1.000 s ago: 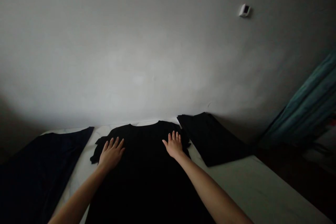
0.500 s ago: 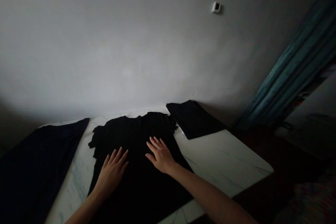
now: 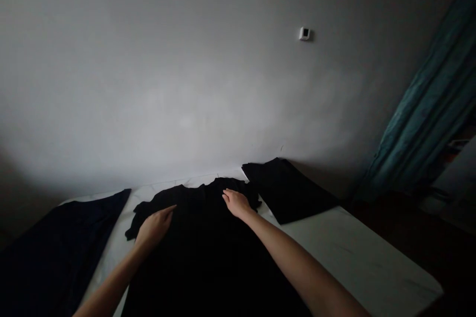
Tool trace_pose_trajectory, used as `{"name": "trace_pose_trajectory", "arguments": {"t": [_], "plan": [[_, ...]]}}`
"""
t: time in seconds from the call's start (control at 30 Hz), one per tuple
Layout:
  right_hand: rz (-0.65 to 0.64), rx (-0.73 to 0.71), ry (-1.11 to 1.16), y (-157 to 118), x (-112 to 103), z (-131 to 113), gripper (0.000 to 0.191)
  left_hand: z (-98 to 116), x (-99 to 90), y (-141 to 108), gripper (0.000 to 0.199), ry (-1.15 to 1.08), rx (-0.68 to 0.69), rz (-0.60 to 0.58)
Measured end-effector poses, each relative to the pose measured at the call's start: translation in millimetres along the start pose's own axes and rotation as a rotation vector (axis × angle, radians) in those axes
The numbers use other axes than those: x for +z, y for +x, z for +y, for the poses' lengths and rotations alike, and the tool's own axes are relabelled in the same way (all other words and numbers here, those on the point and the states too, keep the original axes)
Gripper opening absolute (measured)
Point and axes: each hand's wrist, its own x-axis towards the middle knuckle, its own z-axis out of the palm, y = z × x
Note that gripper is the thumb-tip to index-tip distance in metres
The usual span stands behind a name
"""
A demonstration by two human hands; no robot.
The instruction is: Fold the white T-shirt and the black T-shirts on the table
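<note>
A black shirt [image 3: 208,257] lies spread on the white marbled table [image 3: 357,252], its far edge uneven and crumpled at both corners. My left hand [image 3: 153,228] is at the shirt's left side, fingers drawn together on the cloth. Farther up on the right, my right hand [image 3: 237,203] has its fingers curled in and pressed together at the shirt near its far right corner. The dark fabric hides how much cloth each hand pinches.
A folded black garment [image 3: 293,190] lies at the table's back right, beside the shirt. On the left is a dark navy cloth [image 3: 55,252]. Behind the table rises a pale wall [image 3: 167,69] with a small white device [image 3: 305,33]. A teal curtain [image 3: 427,94] hangs at right.
Both hands were flat with spread fingers on the shirt; now their fingers are closed. My right hand has moved toward the shirt's far edge. The view has tilted up slightly.
</note>
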Motion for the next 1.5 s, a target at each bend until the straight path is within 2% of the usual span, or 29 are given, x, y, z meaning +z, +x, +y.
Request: {"name": "trace_pose_trajectory", "arguments": {"t": [0.13, 0.3, 0.4, 0.57, 0.7, 0.87, 0.97, 1.03, 1.13, 1.23, 1.3, 1.33, 1.43, 1.5], "plan": [[-0.004, -0.005, -0.029, 55.1, 4.2, 23.5, 0.038, -23.6, -0.7, 56.3, 0.045, 0.131, -0.003, 0.043], [0.061, 0.077, -0.056, 109.1, 15.1, 42.6, 0.032, -45.3, 8.6, 114.5, 0.044, 0.154, -0.133, 0.111], [0.047, 0.107, -0.058, 135.2, 20.3, 53.8, 0.028, -55.4, 14.6, 143.9, 0.037, 0.155, -0.183, 0.088], [-0.068, 0.087, -0.019, 163.0, 25.5, 74.6, 0.010, -73.1, 18.2, 175.8, 0.019, 0.120, -0.185, -0.018], [-0.008, 0.112, -0.036, 171.2, 26.6, 85.6, 0.010, -80.8, 18.6, 181.3, 0.025, 0.119, -0.223, 0.062], [0.090, 0.201, -0.118, 171.4, 27.2, 82.6, 0.018, -72.8, 24.4, 176.3, 0.028, 0.164, -0.267, 0.185], [0.092, 0.265, -0.162, 164.6, 29.5, 63.5, 0.023, -54.0, 27.6, 170.8, 0.030, 0.238, -0.237, 0.245], [0.096, 0.283, -0.180, 150.1, 35.9, 41.3, 0.026, -32.9, 34.1, 161.7, 0.034, 0.282, -0.201, 0.309], [0.079, 0.132, -0.146, 105.7, 54.8, 2.3, 0.039, 3.4, 58.1, 131.3, 0.042, 0.288, -0.069, 0.377], [-0.008, -0.159, -0.040, 45.5, 71.7, -19.4, 0.053, 19.3, 89.9, 83.0, 0.048, 0.263, 0.187, 0.314], [-0.072, -0.275, 0.007, 11.9, 71.8, -14.4, 0.058, 6.9, 100.5, 49.8, 0.050, 0.247, 0.324, 0.222], [-0.090, -0.277, 0.009, -0.2, 67.7, -6.9, 0.060, -5.5, 99.9, 35.2, 0.051, 0.248, 0.345, 0.183], [-0.099, -0.103, -0.056, -17.4, 46.1, 18.6, 0.061, -48.0, 77.9, 3.9, 0.050, 0.319, 0.270, 0.094], [-0.094, 0.057, -0.121, -20.4, 34.6, 20.7, 0.065, -59.2, 58.3, -7.8, 0.048, 0.406, 0.189, 0.035]]}}
